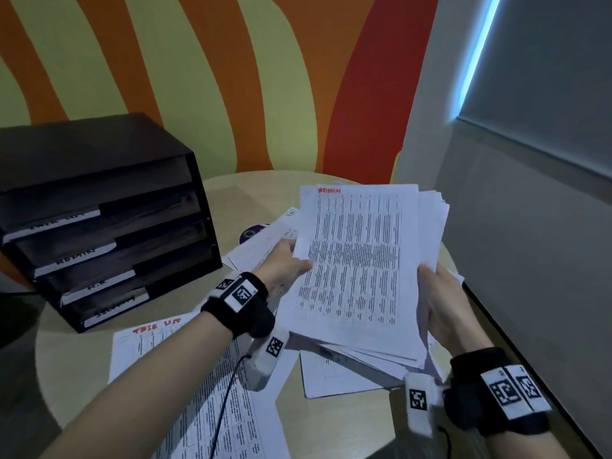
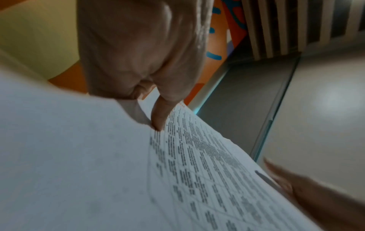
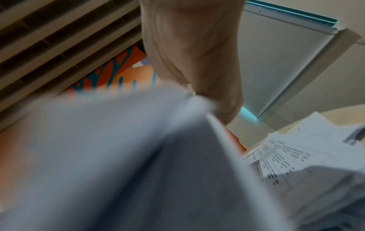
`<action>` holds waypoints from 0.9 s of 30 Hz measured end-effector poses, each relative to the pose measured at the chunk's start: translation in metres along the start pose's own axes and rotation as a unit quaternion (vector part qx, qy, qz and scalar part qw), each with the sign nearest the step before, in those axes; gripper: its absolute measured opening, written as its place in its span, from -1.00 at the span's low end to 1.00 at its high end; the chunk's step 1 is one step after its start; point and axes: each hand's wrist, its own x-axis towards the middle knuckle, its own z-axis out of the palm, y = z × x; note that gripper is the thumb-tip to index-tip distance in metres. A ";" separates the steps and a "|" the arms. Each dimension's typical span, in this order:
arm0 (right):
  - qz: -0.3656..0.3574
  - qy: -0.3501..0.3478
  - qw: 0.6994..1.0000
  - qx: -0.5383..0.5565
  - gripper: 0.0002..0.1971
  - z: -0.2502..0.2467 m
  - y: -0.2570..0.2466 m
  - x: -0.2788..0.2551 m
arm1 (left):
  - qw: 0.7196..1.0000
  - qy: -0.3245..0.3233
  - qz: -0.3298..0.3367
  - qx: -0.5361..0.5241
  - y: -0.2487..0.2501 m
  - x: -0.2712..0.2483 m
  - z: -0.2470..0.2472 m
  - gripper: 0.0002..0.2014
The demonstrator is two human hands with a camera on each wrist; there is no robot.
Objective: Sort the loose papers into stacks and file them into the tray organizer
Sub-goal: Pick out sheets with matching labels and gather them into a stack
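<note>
Paper sheaf (image 1: 361,270), right of tray organizer (image 1: 109,220): left hand (image 1: 284,263) pinching top sheet, right hand (image 1: 440,306) gripping bundle; should peel singly.

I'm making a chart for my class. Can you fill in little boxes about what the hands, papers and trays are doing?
left hand: pinches the left edge of the held papers
right hand: grips the right edge of the same papers
held papers: a fanned bundle, top sheet marked in red
tray organizer: black, four labelled trays, left on the table
loose sheets: lying on the round table
</note>
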 end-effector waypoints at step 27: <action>0.049 0.052 0.982 -0.174 -0.71 -0.019 0.018 0.003 | 0.879 0.134 -0.043 0.456 -0.031 0.043 -0.048 -0.65</action>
